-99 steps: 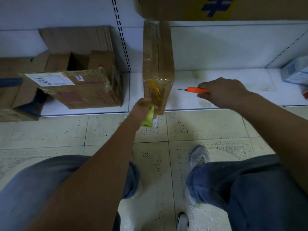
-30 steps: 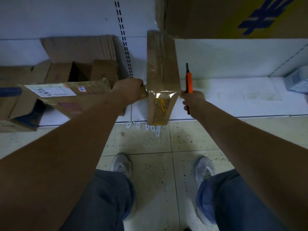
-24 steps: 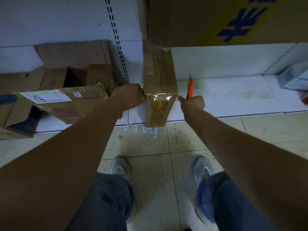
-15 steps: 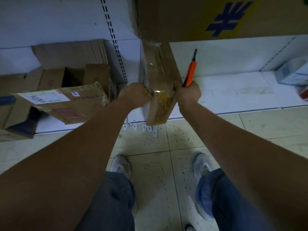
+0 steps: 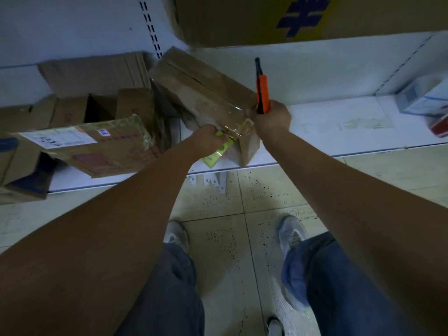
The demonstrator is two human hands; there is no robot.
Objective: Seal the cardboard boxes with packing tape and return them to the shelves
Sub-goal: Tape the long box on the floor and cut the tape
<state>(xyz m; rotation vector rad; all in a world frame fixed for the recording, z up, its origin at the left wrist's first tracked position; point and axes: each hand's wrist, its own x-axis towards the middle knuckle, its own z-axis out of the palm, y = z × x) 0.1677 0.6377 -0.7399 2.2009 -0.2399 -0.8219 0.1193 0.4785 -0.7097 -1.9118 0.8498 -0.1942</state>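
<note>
Seen from the head camera, looking down past both forearms: a long brown cardboard box wrapped in clear packing tape (image 5: pixel 206 93) sits tilted on the low white metal shelf (image 5: pixel 339 122), its near end leaning toward the person and its far end pointing up and left. Both hands meet at that near end. The left hand (image 5: pixel 208 139) is curled closed around a yellow-green roll of packing tape (image 5: pixel 217 154), pressed against the box's lower corner, with a shiny strip of clear tape stretched across the box end between the two hands. The right hand (image 5: pixel 271 117) is closed in a fist around an orange utility knife with a black tip (image 5: pixel 261 88), which points straight up; its knuckles touch the right edge of the box.

The tape roll is mostly hidden by the left hand's fingers, so its full shape is hard to make out. The lighting is dim and the print on the boxes is unreadable.

To the left on the same shelf lies a sealed brown cardboard box with a white shipping label (image 5: pixel 84 146), tilted. Behind it stands an open brown cardboard box (image 5: pixel 97 107) with its flaps up; its inside is dark and I cannot tell what it holds. A large brown cardboard box with blue printed characters (image 5: pixel 291 18) fills the top edge, cut off. A small white and blue carton (image 5: pixel 424 98) sits far right.
</note>
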